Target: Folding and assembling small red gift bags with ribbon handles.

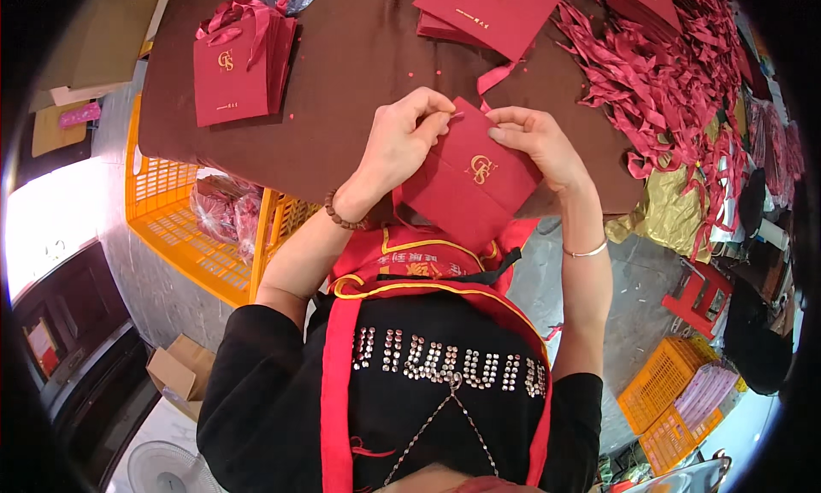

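Observation:
A red paper gift bag with a gold emblem is tilted in front of me at the table's near edge. My left hand is closed at its upper left edge, thumb and forefinger pinching a bit of ribbon. At the upper right edge my right hand is closed, thumb and fingertips on the bag. A loose red ribbon runs from near the right fingertips toward the far side. How the ribbon passes through the bag is hidden.
Several red gift bags with ribbon handles stand at the left of the brown-covered table. More flat red bags lie at the back. A heap of red ribbons covers the right side. Orange crates stand below.

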The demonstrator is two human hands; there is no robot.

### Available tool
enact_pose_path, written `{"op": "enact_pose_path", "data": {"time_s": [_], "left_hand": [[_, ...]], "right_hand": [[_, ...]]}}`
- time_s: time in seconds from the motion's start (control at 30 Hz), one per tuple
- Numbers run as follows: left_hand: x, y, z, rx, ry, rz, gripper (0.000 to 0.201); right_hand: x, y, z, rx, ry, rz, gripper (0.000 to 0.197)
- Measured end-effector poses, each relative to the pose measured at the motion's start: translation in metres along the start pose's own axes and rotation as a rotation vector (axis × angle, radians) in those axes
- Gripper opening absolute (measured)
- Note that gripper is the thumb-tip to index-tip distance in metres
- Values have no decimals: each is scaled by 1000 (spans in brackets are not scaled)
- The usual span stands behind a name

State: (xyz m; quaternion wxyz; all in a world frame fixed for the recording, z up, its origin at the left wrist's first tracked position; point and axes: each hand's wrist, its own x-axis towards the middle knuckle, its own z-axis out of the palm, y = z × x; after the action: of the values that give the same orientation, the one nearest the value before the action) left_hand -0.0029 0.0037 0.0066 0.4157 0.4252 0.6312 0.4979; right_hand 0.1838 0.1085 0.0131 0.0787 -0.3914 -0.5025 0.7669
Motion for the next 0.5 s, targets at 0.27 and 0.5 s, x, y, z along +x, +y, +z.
{"op": "enact_pose_path", "data": {"time_s": [0.27,0.5], "left_hand": [[5,-4,-6,75,-148,38,16],[6,1,1,262,-77,231,12]], "right_hand": [[0,0,0,20,-9,7,28],[-1,-2,1,15,-6,4,29]]}}
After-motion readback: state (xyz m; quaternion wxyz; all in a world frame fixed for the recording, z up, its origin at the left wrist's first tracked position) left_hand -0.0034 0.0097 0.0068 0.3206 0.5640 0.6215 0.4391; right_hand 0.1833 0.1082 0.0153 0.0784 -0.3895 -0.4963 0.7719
